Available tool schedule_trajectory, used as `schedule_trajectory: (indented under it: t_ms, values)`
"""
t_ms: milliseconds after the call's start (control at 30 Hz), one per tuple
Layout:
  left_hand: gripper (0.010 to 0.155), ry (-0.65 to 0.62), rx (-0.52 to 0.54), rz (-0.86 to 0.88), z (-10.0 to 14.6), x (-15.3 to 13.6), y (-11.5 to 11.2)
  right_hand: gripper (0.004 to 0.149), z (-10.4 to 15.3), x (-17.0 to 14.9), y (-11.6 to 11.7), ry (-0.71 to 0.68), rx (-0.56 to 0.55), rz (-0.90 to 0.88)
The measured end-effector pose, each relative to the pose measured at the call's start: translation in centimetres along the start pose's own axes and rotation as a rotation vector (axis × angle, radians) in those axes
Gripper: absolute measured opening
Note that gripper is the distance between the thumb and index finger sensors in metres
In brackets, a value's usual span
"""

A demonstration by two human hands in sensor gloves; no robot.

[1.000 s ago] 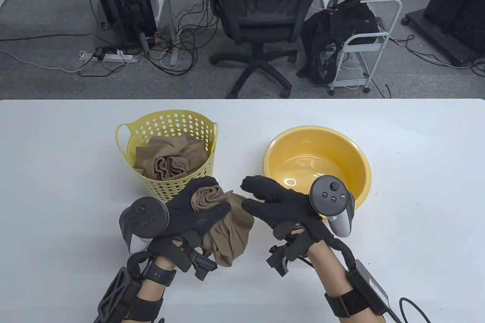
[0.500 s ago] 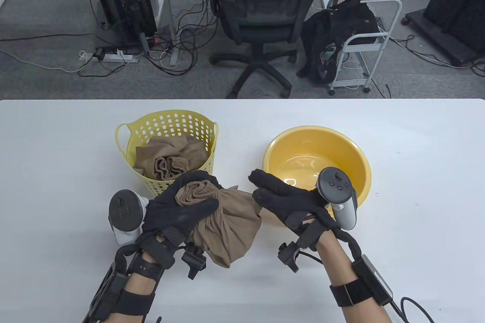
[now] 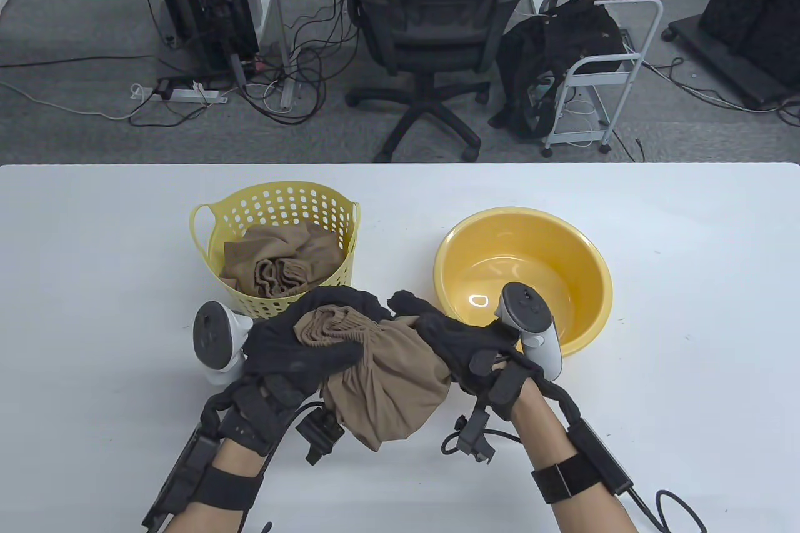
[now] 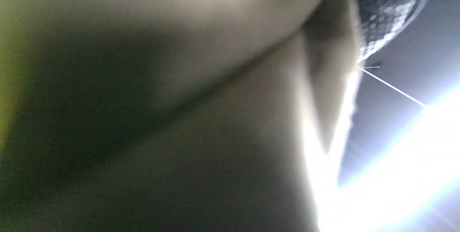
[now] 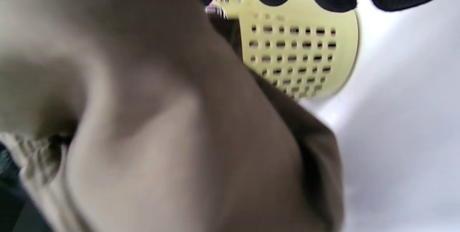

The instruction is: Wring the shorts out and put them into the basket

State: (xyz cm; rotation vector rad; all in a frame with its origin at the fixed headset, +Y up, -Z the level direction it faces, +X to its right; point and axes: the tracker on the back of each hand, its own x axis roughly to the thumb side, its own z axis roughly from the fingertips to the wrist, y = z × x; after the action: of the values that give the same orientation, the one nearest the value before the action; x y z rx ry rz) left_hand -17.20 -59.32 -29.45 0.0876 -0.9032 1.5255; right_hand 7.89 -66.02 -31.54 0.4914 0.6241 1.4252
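Between basket (image 3: 275, 208) and bowl (image 3: 581, 258), my left hand (image 3: 300, 348) grips the shorts (image 3: 390, 386); right hand (image 3: 453, 339) curls on. Soft, probably limp: grab both bunched ends.

Black knit gloves cover both hands (image 3: 300, 352), grey-white trackers (image 3: 215, 339) and black wrist straps (image 3: 565, 480).

Even overhead brightness; blurred, glare-streaked wrist views

Grey carpet floor (image 3: 75, 120) with tangled cables (image 3: 294, 77), black office chair (image 3: 431, 14), white trolley (image 3: 600, 83) behind white table (image 3: 687, 308)
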Motion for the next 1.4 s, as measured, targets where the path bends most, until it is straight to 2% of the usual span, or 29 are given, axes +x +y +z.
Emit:
schedule_trajectory:
  t_ms: [167, 400, 567, 833, 1100, 1400]
  values:
    - [0.064, 0.006, -0.006, -0.011, -0.2, -0.3, -0.3, 0.112, -0.3, -1.2, 1.4, 0.004, 0.146, -0.136]
    - [0.064, 0.013, -0.027, -0.033, -0.3, -0.7, -0.6, 0.120, -0.7, -1.5, 2.2, 0.001, 0.248, -0.129]
    - [0.064, 0.015, -0.037, -0.043, -0.3, -0.8, -0.8, 0.119, -0.7, -1.8, 2.5, 0.010, 0.271, -0.149]
    - [0.064, 0.014, -0.056, -0.039, -0.3, -0.8, -1.0, 0.109, -0.9, -1.8, 3.0, 0.012, 0.327, -0.146]
    - [0.065, 0.023, -0.059, -0.067, -0.1, -0.8, -0.9, 0.099, -1.0, -1.1, 3.1, -0.021, 0.305, -0.043]
    - [0.065, 0.059, -0.010, -0.091, 0.4, -1.0, -0.4, 0.088, -0.8, 0.7, 3.1, -0.081, 0.153, 0.154]
